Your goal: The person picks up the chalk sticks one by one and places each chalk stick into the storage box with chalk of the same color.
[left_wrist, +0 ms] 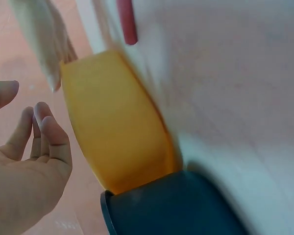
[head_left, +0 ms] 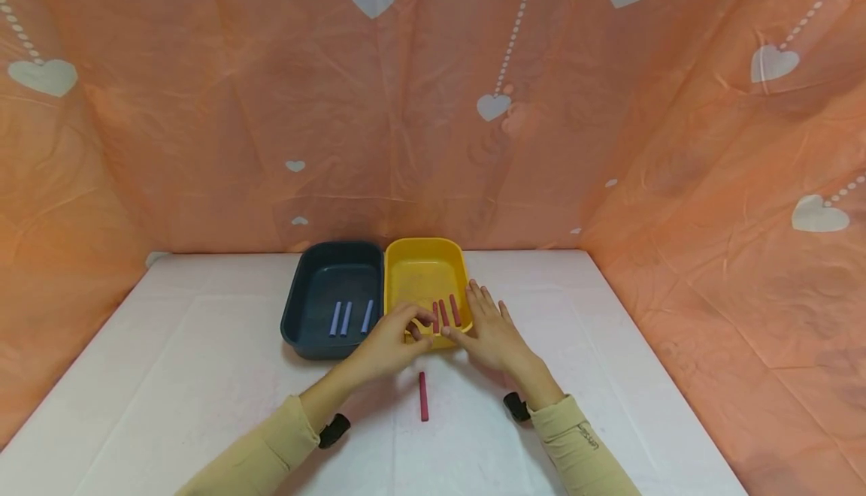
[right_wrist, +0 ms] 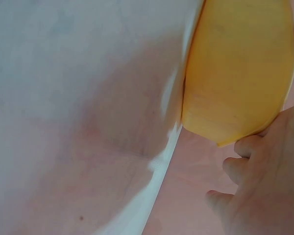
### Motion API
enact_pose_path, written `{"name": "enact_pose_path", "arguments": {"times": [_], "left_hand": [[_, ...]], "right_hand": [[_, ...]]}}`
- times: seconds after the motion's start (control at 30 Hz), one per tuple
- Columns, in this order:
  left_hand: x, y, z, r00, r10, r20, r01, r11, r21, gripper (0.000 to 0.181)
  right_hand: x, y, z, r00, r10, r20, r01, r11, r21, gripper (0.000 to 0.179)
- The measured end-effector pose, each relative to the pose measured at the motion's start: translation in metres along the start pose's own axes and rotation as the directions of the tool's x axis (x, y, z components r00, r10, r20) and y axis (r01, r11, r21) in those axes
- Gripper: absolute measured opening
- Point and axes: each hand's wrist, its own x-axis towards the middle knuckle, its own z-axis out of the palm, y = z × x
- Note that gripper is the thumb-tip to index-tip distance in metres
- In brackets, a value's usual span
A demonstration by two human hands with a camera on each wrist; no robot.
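My left hand point(head_left: 389, 340) is over the near left rim of the yellow tray point(head_left: 422, 274), its fingers loosely bent. In the left wrist view the thumb and fingers are apart with nothing between them. Fingers extended, my right hand point(head_left: 497, 337) touches the tray's right side; the right wrist view shows its fingertips point(right_wrist: 247, 145) at the rim. Several dark red sticks, one of them a red stick point(head_left: 455, 310), lie inside the yellow tray near its front. Another red stick point(head_left: 423, 397) lies on the table in front of the tray, between the forearms.
A dark blue tray point(head_left: 291, 316) stands against the yellow tray's left side. It holds three light blue sticks point(head_left: 346, 319). Both trays are near the back of the white table point(head_left: 203, 376). An orange cloth point(head_left: 419, 143) with pale hearts hangs behind and at the sides.
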Motion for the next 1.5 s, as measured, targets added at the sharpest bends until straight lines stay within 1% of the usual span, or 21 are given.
{"name": "enact_pose_path", "arguments": {"times": [0.2, 0.3, 0.37, 0.53, 0.63, 0.77, 0.87, 1.0, 1.1, 1.23, 1.33, 1.5], "left_hand": [[-0.011, 0.0, 0.005, 0.995, 0.07, 0.077, -0.074, 0.996, 0.051, 0.027], [-0.015, 0.0, 0.007, 0.99, 0.082, 0.114, -0.094, 0.99, 0.103, 0.027], [-0.017, 0.0, 0.008, 0.988, 0.07, 0.135, -0.088, 0.987, 0.136, 0.028], [-0.022, 0.001, 0.009, 0.984, -0.007, 0.177, -0.028, 0.98, 0.197, 0.029], [-0.022, 0.0, 0.01, 0.98, -0.038, 0.193, -0.007, 0.974, 0.228, 0.029], [-0.023, -0.002, 0.012, 0.979, -0.039, 0.199, -0.015, 0.964, 0.266, 0.029], [-0.024, -0.004, 0.015, 0.981, -0.022, 0.194, -0.039, 0.953, 0.302, 0.03], [-0.025, -0.005, 0.019, 0.983, -0.016, 0.181, -0.051, 0.934, 0.355, 0.031], [-0.027, -0.005, 0.022, 0.984, -0.032, 0.175, -0.039, 0.922, 0.385, 0.032], [-0.03, -0.005, 0.026, 0.983, -0.065, 0.169, -0.009, 0.914, 0.407, 0.034], [-0.031, -0.006, 0.029, 0.984, -0.084, 0.159, 0.008, 0.905, 0.426, 0.035], [-0.03, -0.008, 0.031, 0.984, -0.099, 0.146, 0.023, 0.893, 0.45, 0.037]], "right_hand": [[-0.001, 0.0, -0.001, 1.0, 0.003, -0.003, -0.003, 1.0, 0.001, 0.099], [0.0, 0.0, 0.0, 1.0, 0.004, -0.005, -0.004, 1.0, 0.003, 0.099], [0.0, 0.0, 0.0, 1.0, 0.002, -0.011, -0.002, 1.0, 0.008, 0.099], [-0.001, -0.001, 0.0, 1.0, 0.003, -0.018, -0.002, 1.0, 0.022, 0.099], [-0.001, -0.001, 0.0, 1.0, 0.004, -0.015, -0.003, 1.0, 0.018, 0.099], [-0.001, 0.0, 0.001, 1.0, 0.002, -0.015, -0.002, 1.0, 0.011, 0.099], [0.0, 0.001, 0.002, 1.0, 0.003, -0.012, -0.003, 1.0, 0.009, 0.099], [0.0, 0.001, 0.001, 1.0, 0.003, -0.014, -0.003, 1.0, 0.013, 0.099], [0.0, 0.0, 0.001, 1.0, 0.01, -0.005, -0.01, 1.0, 0.016, 0.099], [-0.001, 0.001, 0.002, 1.0, 0.018, 0.007, -0.018, 1.0, 0.017, 0.1], [-0.001, 0.001, 0.002, 1.0, 0.015, 0.002, -0.015, 1.0, 0.021, 0.099], [-0.001, 0.001, 0.001, 1.0, 0.012, -0.001, -0.012, 1.0, 0.018, 0.1]]}}
